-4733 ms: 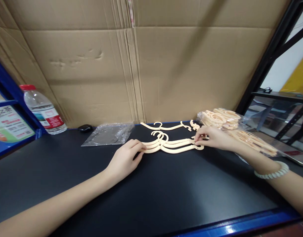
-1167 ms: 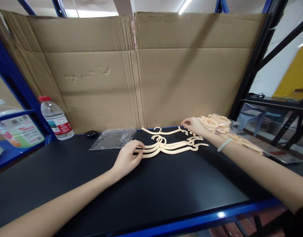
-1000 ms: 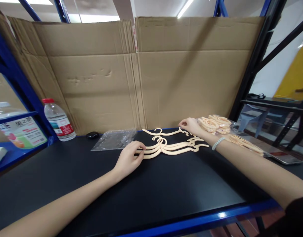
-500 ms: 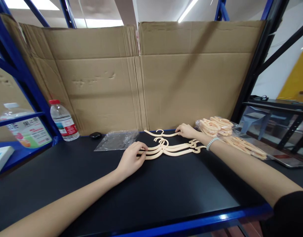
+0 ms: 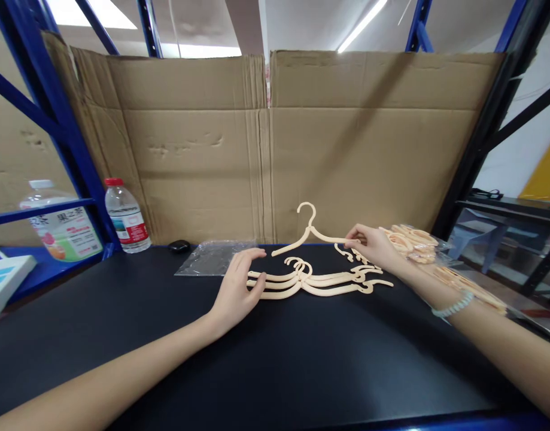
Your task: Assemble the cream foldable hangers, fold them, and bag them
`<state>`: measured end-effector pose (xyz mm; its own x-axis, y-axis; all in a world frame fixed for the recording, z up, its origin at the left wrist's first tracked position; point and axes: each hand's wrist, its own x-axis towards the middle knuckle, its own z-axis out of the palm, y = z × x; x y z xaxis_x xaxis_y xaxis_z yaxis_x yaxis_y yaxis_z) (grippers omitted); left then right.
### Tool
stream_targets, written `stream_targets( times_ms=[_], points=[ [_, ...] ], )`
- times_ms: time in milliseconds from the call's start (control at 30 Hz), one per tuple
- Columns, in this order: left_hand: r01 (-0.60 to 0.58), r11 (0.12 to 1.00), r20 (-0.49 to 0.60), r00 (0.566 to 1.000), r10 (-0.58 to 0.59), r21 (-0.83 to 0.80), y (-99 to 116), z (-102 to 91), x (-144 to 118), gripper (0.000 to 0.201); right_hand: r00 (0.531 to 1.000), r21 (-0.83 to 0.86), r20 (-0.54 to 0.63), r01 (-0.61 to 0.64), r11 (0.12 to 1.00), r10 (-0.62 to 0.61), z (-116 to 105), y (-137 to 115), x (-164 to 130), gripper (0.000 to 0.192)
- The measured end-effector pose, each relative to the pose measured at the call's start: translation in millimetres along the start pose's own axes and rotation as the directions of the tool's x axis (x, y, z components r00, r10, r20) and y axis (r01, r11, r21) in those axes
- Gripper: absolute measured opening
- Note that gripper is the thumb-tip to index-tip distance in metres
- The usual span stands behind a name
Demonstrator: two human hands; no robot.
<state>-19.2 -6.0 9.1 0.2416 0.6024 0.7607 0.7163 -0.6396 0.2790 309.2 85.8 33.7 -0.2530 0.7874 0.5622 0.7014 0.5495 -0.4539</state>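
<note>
My right hand (image 5: 372,244) pinches one end of a cream hanger (image 5: 309,230), which is tilted up above the back of the black table with its hook upward. Below it, several similar hangers (image 5: 331,290) lie overlapped on the table, hooks toward the back. My left hand (image 5: 241,286) rests at their left ends, thumb and fingers apart around them; the ends are partly hidden by the hand. Small hooked cream pieces (image 5: 358,256) lie by the right ends, partly behind my right hand.
A flat clear plastic bag (image 5: 214,258) and a small black object (image 5: 179,246) lie at the back left, beside a red-capped water bottle (image 5: 127,218). Bagged cream hangers (image 5: 412,242) are stacked at the right. A cardboard wall (image 5: 346,143) closes the back.
My right hand has lifted the rear hanger off the table and moved right with it. My left hand's fingers have opened slightly at the stack. The view has shifted a little.
</note>
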Motion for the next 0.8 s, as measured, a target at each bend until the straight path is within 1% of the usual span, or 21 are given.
stream_targets(
  times_ms=[100,167,267,333,400,433,467,500,533,600,700,800],
  points=[
    [-0.007,0.999,0.001,1.0,0.007,0.051,-0.8,-0.3,1.8,0.043,0.999,0.164,0.026,0.025,0.986,-0.029,2.5,-15.0,-17.5,0.01],
    [0.002,0.998,0.043,0.999,-0.005,0.06,-1.5,1.2,1.4,0.047,0.997,0.208,0.031,0.064,0.976,-0.072,6.5,-28.2,-29.0,0.011],
    [0.053,0.999,0.159,0.986,-0.051,-0.008,-1.1,5.0,-0.9,0.032,0.99,0.17,0.035,0.129,0.977,-0.137,10.5,-45.5,-40.3,0.011],
    [0.083,0.995,0.211,0.975,-0.069,-0.057,0.4,7.3,-2.6,0.024,0.99,0.201,0.048,0.124,0.972,-0.136,9.7,-49.1,-40.9,0.013],
    [0.094,0.993,0.223,0.972,-0.074,-0.078,2.0,8.8,-3.7,0.022,0.995,0.242,0.057,0.068,0.968,-0.084,5.9,-42.8,-34.7,0.02],
    [0.098,0.992,0.221,0.972,-0.077,-0.085,2.7,9.4,-4.0,0.022,0.998,0.211,0.056,0.029,0.977,-0.042,3.2,-36.0,-29.3,0.025],
    [0.103,0.991,0.22,0.972,-0.081,-0.09,3.2,9.7,-4.1,0.021,0.999,0.151,0.053,-0.009,0.988,0.001,0.5,-27.2,-22.9,0.03],
    [0.107,0.99,0.222,0.972,-0.083,-0.095,3.4,10.0,-4.2,0.021,0.998,0.044,0.039,-0.045,0.998,0.043,-1.8,-17.0,-15.8,0.034],
    [0.108,0.989,0.226,0.971,-0.083,-0.102,3.4,10.2,-4.2,0.02,0.996,-0.106,0.046,-0.07,0.992,0.075,-3.4,-6.4,-8.6,0.034],
    [0.104,0.988,0.233,0.97,-0.075,-0.112,3.3,10.5,-4.3,0.02,0.99,-0.225,0.086,-0.088,0.97,0.11,-3.1,13.1,4.3,0.026],
    [0.094,0.988,0.24,0.969,-0.062,-0.122,3.5,10.1,-4.2,0.02,0.973,-0.309,0.147,-0.127,0.943,0.179,6.9,30.4,16.4,0.018],
    [0.089,0.988,0.238,0.97,-0.056,-0.127,4.5,9.0,-3.9,0.02,0.943,-0.353,0.18,-0.202,0.914,0.279,22.5,35.0,23.9,0.022]
  ],
)
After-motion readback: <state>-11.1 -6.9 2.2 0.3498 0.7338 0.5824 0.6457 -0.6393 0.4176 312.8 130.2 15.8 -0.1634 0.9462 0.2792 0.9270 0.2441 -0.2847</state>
